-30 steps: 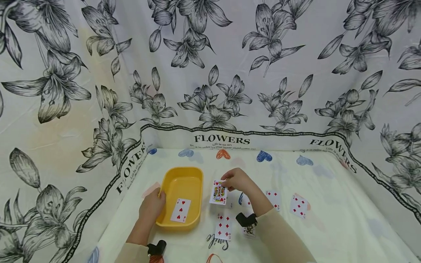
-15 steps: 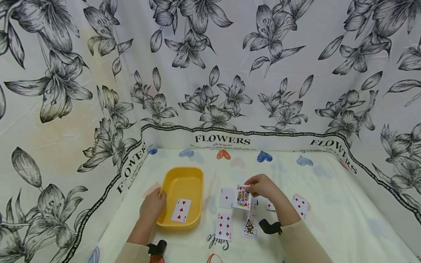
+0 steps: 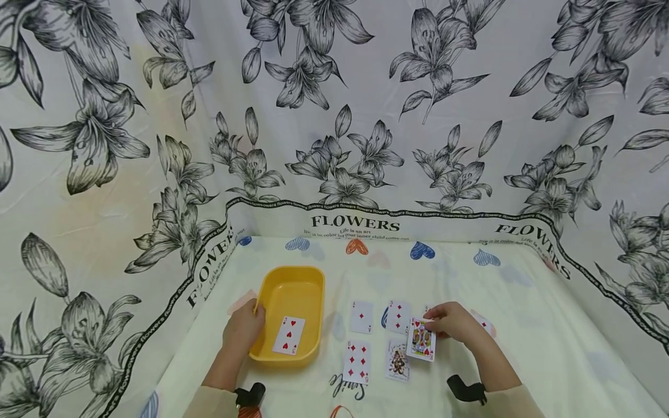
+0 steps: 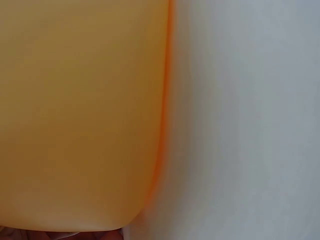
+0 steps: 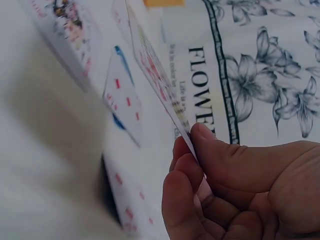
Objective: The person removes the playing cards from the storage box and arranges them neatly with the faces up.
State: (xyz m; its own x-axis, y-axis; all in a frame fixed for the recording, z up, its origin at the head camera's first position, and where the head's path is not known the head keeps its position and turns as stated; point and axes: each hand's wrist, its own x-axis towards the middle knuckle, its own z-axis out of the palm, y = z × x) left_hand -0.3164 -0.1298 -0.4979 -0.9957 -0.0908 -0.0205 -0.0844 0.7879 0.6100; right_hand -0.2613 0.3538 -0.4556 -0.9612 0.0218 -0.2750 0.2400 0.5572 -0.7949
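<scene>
My left hand (image 3: pixel 243 325) grips the left rim of a yellow plastic tray (image 3: pixel 290 295); the left wrist view is filled mostly by that tray's wall (image 4: pixel 80 115). A three of hearts (image 3: pixel 288 335) lies inside, face up. Between thumb and fingers, my right hand (image 3: pixel 455 323) pinches a king of hearts (image 3: pixel 421 342), tilted and held above the cloth. Seen from the right wrist, the king (image 5: pixel 155 75) is nearly edge-on beside the thumb. Close by lie a joker (image 3: pixel 396 363) and a three of diamonds (image 3: pixel 399 316). Another card behind my right hand is mostly hidden.
An ace of diamonds (image 3: pixel 362 317) and a six of diamonds (image 3: pixel 357 361) lie between tray and joker. At the right, a diamond card (image 3: pixel 485 324) is partly covered by my right arm. A flower-printed curtain (image 3: pixel 355 145) closes off the back and sides.
My right hand has carried the king of hearts rightward from beside the tray, past the ace and three of diamonds, to the joker's right. My left hand has stayed on the tray.
</scene>
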